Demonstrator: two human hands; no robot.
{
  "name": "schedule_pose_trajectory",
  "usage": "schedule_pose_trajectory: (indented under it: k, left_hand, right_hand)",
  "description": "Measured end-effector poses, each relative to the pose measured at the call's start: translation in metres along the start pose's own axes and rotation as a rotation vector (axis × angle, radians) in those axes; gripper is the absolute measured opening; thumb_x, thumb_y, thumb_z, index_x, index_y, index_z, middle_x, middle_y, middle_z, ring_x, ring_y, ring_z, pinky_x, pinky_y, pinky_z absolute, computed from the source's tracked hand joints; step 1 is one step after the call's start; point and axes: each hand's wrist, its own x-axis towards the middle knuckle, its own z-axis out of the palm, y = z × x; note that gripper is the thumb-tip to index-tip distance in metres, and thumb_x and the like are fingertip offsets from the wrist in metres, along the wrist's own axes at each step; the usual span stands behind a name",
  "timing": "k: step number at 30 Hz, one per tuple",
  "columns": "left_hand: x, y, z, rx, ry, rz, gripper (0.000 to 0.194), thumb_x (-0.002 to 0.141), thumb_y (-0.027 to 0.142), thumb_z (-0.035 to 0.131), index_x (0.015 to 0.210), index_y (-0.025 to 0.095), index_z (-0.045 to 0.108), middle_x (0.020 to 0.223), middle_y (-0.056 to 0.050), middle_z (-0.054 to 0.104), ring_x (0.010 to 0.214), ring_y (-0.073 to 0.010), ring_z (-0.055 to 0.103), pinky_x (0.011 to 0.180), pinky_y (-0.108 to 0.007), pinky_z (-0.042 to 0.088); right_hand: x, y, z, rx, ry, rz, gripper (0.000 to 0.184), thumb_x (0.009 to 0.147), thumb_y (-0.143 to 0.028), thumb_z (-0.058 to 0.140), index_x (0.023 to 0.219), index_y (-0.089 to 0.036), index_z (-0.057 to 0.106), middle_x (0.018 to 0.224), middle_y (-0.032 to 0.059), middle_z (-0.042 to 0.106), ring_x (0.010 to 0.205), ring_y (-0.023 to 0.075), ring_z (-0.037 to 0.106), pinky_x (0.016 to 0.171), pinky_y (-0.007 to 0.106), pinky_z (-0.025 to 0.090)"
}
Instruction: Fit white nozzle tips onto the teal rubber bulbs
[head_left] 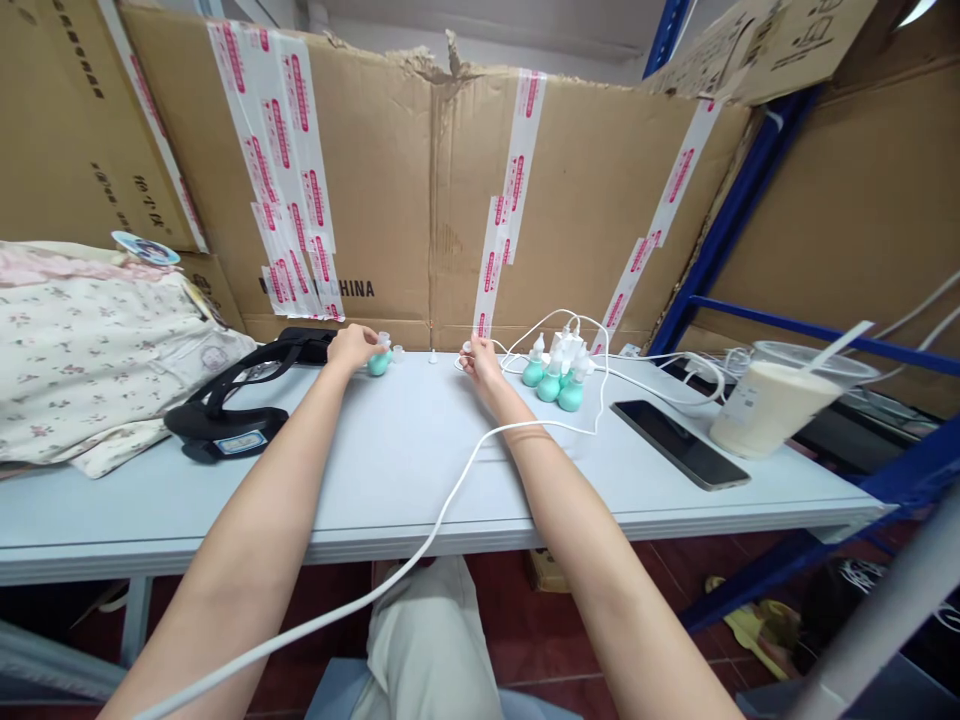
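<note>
Our left hand (355, 346) pinches the green bottle (379, 364) by its neck, far back on the table (397, 440). It seems light and squishy (neck's best). Our right hand (481, 362) curls; we can't tell around what.

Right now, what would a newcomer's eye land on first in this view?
The big taped cardboard behind the table comes first. Then come the teal bottles with white tips, clustered just right of the right hand, and the single teal bottle held by the left hand. A white cable sweeps across the foreground to the lower left.
</note>
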Motion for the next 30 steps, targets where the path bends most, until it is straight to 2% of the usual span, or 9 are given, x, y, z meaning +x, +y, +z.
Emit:
schedule_pose_trajectory:
  k: [4,12,16,18,20,23,25,28,30]
  left_hand:
    - [-0.005,-0.003,0.001,0.031,0.039,-0.046,0.026,0.065,0.036,0.07,0.086,0.022,0.069,0.103,-0.01,0.07,0.101,-0.0296,0.063,0.083,-0.038,0.048]
    - [-0.008,-0.002,0.005,0.062,0.049,-0.064,0.029,0.07,0.035,0.065,0.096,0.021,0.066,0.109,-0.012,0.068,0.106,-0.0305,0.06,0.085,-0.039,0.046]
    - [-0.004,-0.009,0.008,0.022,0.038,-0.007,0.038,0.069,0.031,0.066,0.106,0.022,0.062,0.105,-0.009,0.068,0.102,-0.0271,0.061,0.083,-0.036,0.046]
    - [-0.005,-0.01,0.007,-0.008,0.091,0.081,0.045,0.07,0.032,0.066,0.113,0.021,0.058,0.108,-0.01,0.066,0.105,-0.0261,0.059,0.086,-0.036,0.045]
    - [-0.011,-0.004,0.002,-0.003,0.242,0.235,0.046,0.073,0.033,0.064,0.117,0.02,0.054,0.118,-0.012,0.059,0.113,-0.0268,0.053,0.093,-0.037,0.042]
    - [-0.025,0.021,-0.002,0.023,0.434,0.509,0.041,0.081,0.035,0.056,0.119,0.021,0.052,0.126,-0.013,0.051,0.119,-0.0268,0.046,0.099,-0.038,0.036]
    - [-0.036,0.042,0.002,0.053,0.393,0.668,0.039,0.082,0.039,0.056,0.116,0.021,0.052,0.122,-0.012,0.052,0.116,-0.0269,0.047,0.098,-0.038,0.036]
    - [-0.048,0.064,0.022,0.115,0.222,0.904,0.037,0.082,0.041,0.056,0.11,0.019,0.054,0.114,-0.011,0.055,0.107,-0.0254,0.05,0.091,-0.036,0.039]
    - [-0.051,0.069,0.037,0.154,0.152,0.971,0.03,0.084,0.038,0.053,0.107,0.017,0.054,0.109,-0.012,0.057,0.102,-0.0247,0.051,0.086,-0.035,0.04]
  right_hand:
    - [-0.003,0.003,-0.001,-0.064,-0.126,-0.015,0.04,0.08,-0.053,0.059,0.072,-0.02,0.038,0.056,-0.0073,0.048,0.041,0.0014,0.042,0.04,0.012,0.025]
    - [-0.008,0.006,0.006,-0.144,-0.128,0.056,0.034,0.082,-0.048,0.058,0.079,-0.021,0.038,0.06,-0.0066,0.055,0.041,0.0031,0.045,0.042,0.014,0.031]
    - [-0.01,0.004,0.008,-0.127,-0.185,0.078,0.033,0.085,-0.048,0.054,0.075,-0.02,0.039,0.059,-0.0062,0.054,0.04,0.0031,0.044,0.04,0.014,0.027]
    - [-0.012,0.001,0.008,-0.117,-0.211,0.094,0.036,0.086,-0.05,0.051,0.072,-0.02,0.04,0.059,-0.0055,0.053,0.04,0.0032,0.044,0.04,0.014,0.026]
    - [-0.014,-0.002,0.008,-0.122,-0.198,0.117,0.037,0.087,-0.051,0.048,0.07,-0.019,0.041,0.062,-0.0036,0.056,0.043,0.0041,0.049,0.041,0.015,0.028]
    - [-0.017,-0.007,0.008,-0.133,-0.16,0.168,0.036,0.091,-0.049,0.042,0.072,-0.019,0.044,0.072,0.0001,0.064,0.053,0.0076,0.06,0.046,0.016,0.034]
    - [-0.018,-0.009,0.008,-0.124,-0.169,0.199,0.035,0.093,-0.046,0.038,0.074,-0.019,0.046,0.075,0.0012,0.066,0.059,0.0096,0.063,0.048,0.016,0.036]
    - [-0.018,-0.008,0.009,-0.1,-0.201,0.204,0.03,0.094,-0.044,0.038,0.08,-0.019,0.049,0.075,0.0008,0.067,0.059,0.0098,0.063,0.052,0.018,0.04]
    - [-0.018,-0.006,0.01,-0.097,-0.202,0.204,0.029,0.092,-0.045,0.042,0.082,-0.02,0.051,0.072,0.0002,0.066,0.056,0.0091,0.06,0.052,0.018,0.041]
